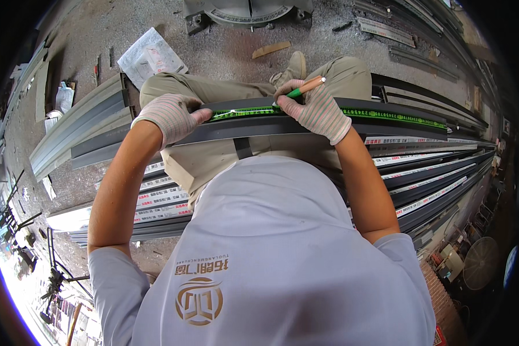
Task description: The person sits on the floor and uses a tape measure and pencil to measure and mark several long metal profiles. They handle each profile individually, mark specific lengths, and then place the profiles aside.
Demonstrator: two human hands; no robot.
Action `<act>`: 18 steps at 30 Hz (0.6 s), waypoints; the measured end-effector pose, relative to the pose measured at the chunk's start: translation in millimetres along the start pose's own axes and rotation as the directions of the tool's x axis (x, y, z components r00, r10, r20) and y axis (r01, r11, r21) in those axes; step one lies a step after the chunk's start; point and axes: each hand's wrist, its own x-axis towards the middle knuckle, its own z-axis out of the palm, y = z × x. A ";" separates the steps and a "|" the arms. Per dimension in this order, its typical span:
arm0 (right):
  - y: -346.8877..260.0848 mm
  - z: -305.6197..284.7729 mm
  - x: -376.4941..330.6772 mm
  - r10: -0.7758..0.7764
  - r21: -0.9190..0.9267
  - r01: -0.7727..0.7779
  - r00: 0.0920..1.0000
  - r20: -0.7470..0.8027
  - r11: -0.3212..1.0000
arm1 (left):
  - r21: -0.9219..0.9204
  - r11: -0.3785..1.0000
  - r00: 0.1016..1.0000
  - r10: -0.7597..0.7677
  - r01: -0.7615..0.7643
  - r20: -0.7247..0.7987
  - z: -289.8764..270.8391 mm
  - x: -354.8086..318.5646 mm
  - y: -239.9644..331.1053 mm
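a long dark metal bar (245, 128) lies across the person's knees, above a stack of similar bars (432, 173) on the floor. a green tape measure (352, 113) runs flat along its top. the gloved left hand (170, 115) presses down on the tape's end with fingers closed over the bar, pinning both so nothing slides. the gloved right hand (314, 109) pinches a green pencil (301, 88), its tip touching the tape's edge, placed for marking a length.
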 end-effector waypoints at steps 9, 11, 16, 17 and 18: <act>-1.2 -0.5 1.0 -0.011 -0.029 0.011 1.000 -0.007 1.000 | 0.024 1.000 1.000 0.009 -0.008 -0.003 3.3 4.2 -3.7; -3.2 0.1 0.6 -0.011 -0.051 0.009 1.000 -0.024 0.999 | 0.032 0.999 1.000 0.012 -0.012 -0.004 3.5 5.1 -3.8; 1.1 1.0 1.5 -0.016 -0.027 0.015 1.000 -0.020 1.000 | 0.036 0.999 1.000 0.014 -0.014 0.003 1.9 4.3 -1.8; 1.0 1.3 1.4 -0.008 -0.028 0.008 1.000 -0.023 1.000 | 0.032 0.999 1.000 0.013 -0.013 0.003 2.2 4.6 -2.2; 1.5 1.5 0.8 -0.012 -0.032 0.011 1.000 -0.019 0.999 | 0.027 1.000 1.000 0.012 -0.012 0.004 2.5 4.7 -2.6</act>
